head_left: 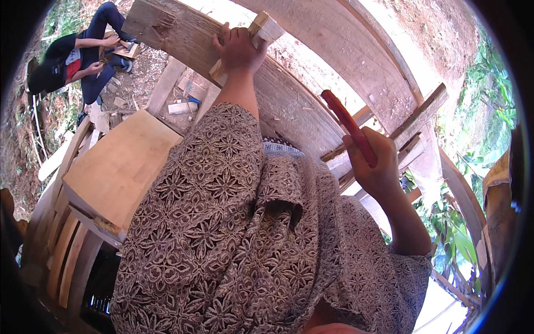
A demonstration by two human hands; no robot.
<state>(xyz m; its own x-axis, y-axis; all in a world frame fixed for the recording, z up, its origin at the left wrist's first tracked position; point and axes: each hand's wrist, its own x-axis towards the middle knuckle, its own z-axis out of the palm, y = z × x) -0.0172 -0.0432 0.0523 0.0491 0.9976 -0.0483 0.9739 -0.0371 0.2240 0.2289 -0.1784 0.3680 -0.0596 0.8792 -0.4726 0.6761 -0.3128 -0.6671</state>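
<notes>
My left hand (240, 51) lies over a short pale wooden block (267, 28), holding it across a wide, weathered plank (183, 33). Its fingers are partly spread, and the block shows on both sides of the hand. Off to the right, my right hand (374, 158) is closed round a long reddish-brown stick-like tool (347, 119). The tool slants up and left, its upper end above the plank's right part and apart from the block. I cannot make out its exact kind.
Another wide board (356, 39) runs beyond the plank. A smooth pale panel (122, 167) lies at my left. At the upper left a seated person (72, 61) works on a small piece of wood. Offcuts (182, 107) and shavings litter the ground. Narrow timbers (420, 111) cross at the right.
</notes>
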